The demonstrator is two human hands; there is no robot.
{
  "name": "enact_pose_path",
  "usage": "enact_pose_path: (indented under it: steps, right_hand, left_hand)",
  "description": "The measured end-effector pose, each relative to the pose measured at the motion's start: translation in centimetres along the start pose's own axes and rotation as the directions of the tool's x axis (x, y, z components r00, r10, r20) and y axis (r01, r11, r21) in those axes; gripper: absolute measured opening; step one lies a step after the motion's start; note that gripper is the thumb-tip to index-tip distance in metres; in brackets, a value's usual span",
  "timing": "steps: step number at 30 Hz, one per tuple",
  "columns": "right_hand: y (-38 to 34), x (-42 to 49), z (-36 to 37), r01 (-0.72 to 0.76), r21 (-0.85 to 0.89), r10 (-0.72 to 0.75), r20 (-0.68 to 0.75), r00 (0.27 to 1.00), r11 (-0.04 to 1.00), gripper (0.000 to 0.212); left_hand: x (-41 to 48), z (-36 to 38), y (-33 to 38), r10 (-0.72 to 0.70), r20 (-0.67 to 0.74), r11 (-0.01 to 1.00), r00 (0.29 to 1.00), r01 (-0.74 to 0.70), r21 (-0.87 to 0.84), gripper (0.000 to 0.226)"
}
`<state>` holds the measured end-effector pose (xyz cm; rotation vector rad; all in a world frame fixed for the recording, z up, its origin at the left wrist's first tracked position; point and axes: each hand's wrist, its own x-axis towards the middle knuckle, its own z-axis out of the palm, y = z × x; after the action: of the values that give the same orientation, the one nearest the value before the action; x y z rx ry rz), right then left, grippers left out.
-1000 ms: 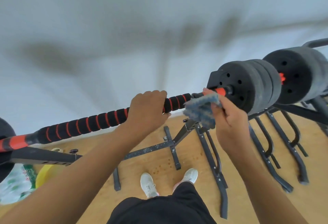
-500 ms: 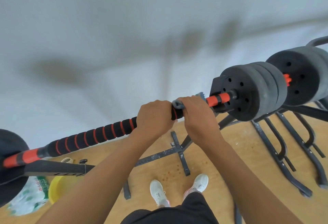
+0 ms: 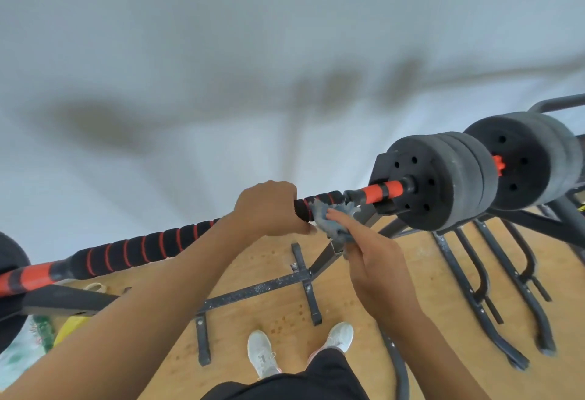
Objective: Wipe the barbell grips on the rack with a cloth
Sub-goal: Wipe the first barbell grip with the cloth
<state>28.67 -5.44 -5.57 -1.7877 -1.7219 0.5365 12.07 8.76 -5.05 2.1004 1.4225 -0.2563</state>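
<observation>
**Wiping near the right end of the grip**

The barbell grip (image 3: 152,246), black foam with red rings, lies across the rack (image 3: 259,289). The left hand (image 3: 269,209) curls around it. The right hand (image 3: 376,270) pinches a grey, fluffy cloth (image 3: 332,219) against the foam's right end. The long left part probably remains to wipe.

A home gym: a loaded barbell (image 3: 164,246) on a steel rack (image 3: 253,289), spare plates (image 3: 531,162) at 3 o'clock, wood floor (image 3: 411,254).
</observation>
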Motion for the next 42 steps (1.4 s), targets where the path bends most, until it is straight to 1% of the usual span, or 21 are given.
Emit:
enact_pose_path:
  steps: [1,2,3,6,7,9,12,14,16,19,22,24,26,28,30,32,33,34,36,39,42]
  right_hand:
    - [0.0,0.3,-0.8,-0.037,0.044,0.039,-0.031,0.999,0.998,0.038]
    - [0.1,0.8,-1.7,-0.058,0.086,0.064,-0.073,0.995,0.995,0.036]
    - [0.1,1.6,-2.5,-0.070,0.109,0.082,-0.115,0.990,0.992,0.035]
    - [-1.0,4.6,-4.1,-0.073,0.142,0.097,-0.172,0.980,0.987,0.033]
    - [-1.3,5.7,-4.0,-0.038,0.118,0.057,-0.164,0.985,0.992,0.031]
    - [-1.4,7.6,-2.8,0.044,0.030,-0.041,-0.101,0.994,0.999,0.026]
    - [-0.5,7.9,1.5,0.151,-0.157,-0.145,0.051,0.988,0.976,0.026]
    - [-0.1,6.8,3.7,0.197,-0.193,-0.196,0.025,0.980,0.961,0.029]
    - [-0.1,6.3,4.2,0.175,-0.143,-0.182,-0.037,0.983,0.974,0.028]
    - [0.2,5.2,4.3,0.143,-0.063,-0.149,-0.097,0.984,0.988,0.041]
    - [0.4,3.5,4.8,0.127,-0.049,-0.131,-0.081,0.988,0.991,0.054]
    - [0.5,2.8,5.0,0.146,-0.035,-0.148,-0.086,0.985,0.989,0.056]
    - [0.1,2.2,4.9,0.157,-0.025,-0.158,-0.086,0.984,0.987,0.058]
    - [-0.2,1.2,4.7,0.154,-0.017,-0.154,-0.042,0.987,0.988,0.059]
    - [-0.3,-0.4,4.2,0.109,0.007,-0.109,0.034,0.993,0.994,0.056]
    - [-0.1,-1.8,3.3,0.013,0.021,-0.016,0.113,0.993,1.000,0.050]
    - [0.1,-2.4,2.8,-0.038,0.025,0.034,0.144,0.989,0.999,0.046]
    - [0.3,-2.6,2.3,-0.094,0.051,0.086,0.152,0.985,0.994,0.043]
    - [0.4,-2.5,0.8,-0.185,0.152,0.171,0.099,0.980,0.971,0.039]
    - [-0.7,-1.5,-1.7,-0.154,0.197,0.169,-0.067,0.983,0.968,0.036]
    - [-3.5,0.4,-2.0,-0.031,0.168,0.047,-0.095,0.994,0.985,0.040]
  left_hand:
    - [-0.9,1.0,0.1,0.002,-0.180,0.986,0.984,0.028,0.163,0.046]
    - [-1.7,2.0,0.1,0.034,-0.307,0.963,0.951,0.051,0.264,0.045]
    - [-2.4,3.1,0.0,0.081,-0.386,0.942,0.919,0.056,0.331,0.042]
    - [-2.6,5.5,-0.9,0.213,-0.516,0.888,0.830,0.056,0.457,0.037]
    - [-2.3,5.7,-1.3,0.236,-0.539,0.883,0.808,0.054,0.467,0.034]
    - [-1.8,5.9,-1.6,0.241,-0.516,0.878,0.822,0.042,0.476,0.030]
    - [-1.5,5.7,-1.7,0.210,-0.516,0.882,0.830,0.066,0.466,0.032]
    - [-1.3,5.4,-1.6,0.190,-0.515,0.876,0.836,0.093,0.474,0.024]
    - [-0.9,4.8,-1.5,0.137,-0.462,0.895,0.876,0.090,0.436,0.016]
    - [-0.1,3.3,-1.3,0.074,-0.313,0.952,0.947,0.026,0.304,0.022]
    - [1.2,1.7,-2.0,0.007,0.006,0.998,1.000,-0.007,0.055,0.030]
    - [1.7,0.9,-2.3,0.040,0.189,0.992,0.981,-0.016,-0.129,0.029]
    - [1.7,-0.1,-2.3,0.087,0.297,0.978,0.951,-0.025,-0.208,0.026]
    - [1.3,-1.0,-2.2,0.126,0.364,0.964,0.923,-0.026,-0.265,0.024]
    - [0.8,-1.7,-2.4,0.175,0.384,0.936,0.907,-0.032,-0.351,0.024]
    - [-0.1,-1.9,-3.0,0.208,0.329,0.919,0.921,-0.068,-0.389,0.025]
    - [-0.7,-1.8,-3.5,0.209,0.282,0.927,0.936,-0.098,-0.362,0.029]
    - [-1.4,-1.7,-4.1,0.203,0.231,0.941,0.951,-0.125,-0.314,0.034]
    - [-3.1,-1.4,-5.6,0.176,0.132,0.958,0.975,-0.139,-0.249,0.040]
    - [-5.6,-0.8,-8.2,0.100,-0.019,0.965,0.995,-0.101,-0.241,0.047]
    - [-7.5,-0.4,-9.7,0.062,-0.182,0.953,0.981,-0.112,-0.280,0.030]
